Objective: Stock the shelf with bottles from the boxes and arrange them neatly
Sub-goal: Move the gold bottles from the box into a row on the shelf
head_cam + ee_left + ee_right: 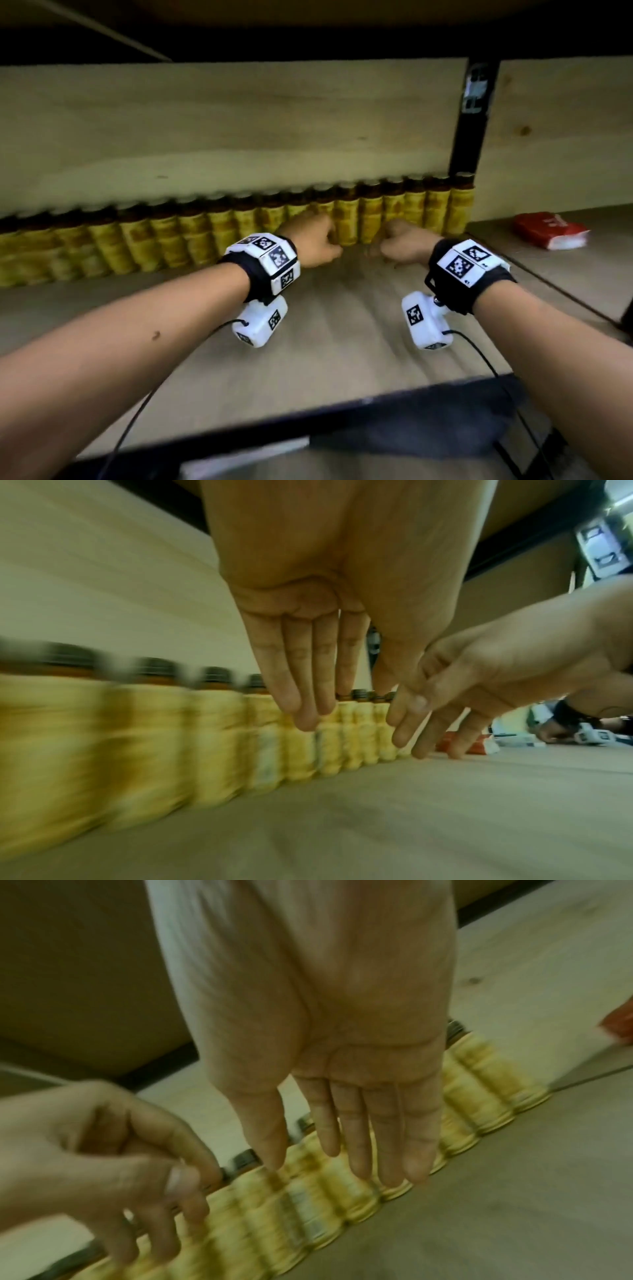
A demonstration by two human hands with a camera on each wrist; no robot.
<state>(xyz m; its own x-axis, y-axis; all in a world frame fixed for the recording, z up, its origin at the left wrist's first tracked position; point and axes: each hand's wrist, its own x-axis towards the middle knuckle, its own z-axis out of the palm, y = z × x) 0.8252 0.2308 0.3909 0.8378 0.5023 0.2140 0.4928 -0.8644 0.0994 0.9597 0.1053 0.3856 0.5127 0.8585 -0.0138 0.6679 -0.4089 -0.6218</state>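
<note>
Two hands at work against one long row of bottles [219,233], yellow labels, dark caps, standing upright and touching shoulder to shoulder along the back wall [239,130] of the wooden shelf [325,335]. Row ends beside a black upright post [469,137]; far bottles blurred, count not readable.

Left hand [313,240] at the row's front, roughly mid-row. Fingers [291,685] straight and pressed together, pointing down across the bottle faces, tips level with the labels. Contact with the labels likely but not certain through the blur. Nothing gripped.

Right hand [406,241] just beside the left, nearer the post, the two hands close but apart. Fingers [383,1137] straight, held side by side, thumb a little apart from them, tips down over the bottle fronts near the shelf board. Nothing gripped here either. Touching or hovering: cannot tell.

Both wrists in black straps carrying white marker blocks [267,260], each with a white camera pod [260,322] hanging below and a thin black cable [137,418] trailing toward the shelf's front edge.

Beyond the post, on the neighbouring shelf board, one red-and-white packet [551,229] lying flat, well apart from the row.
</note>
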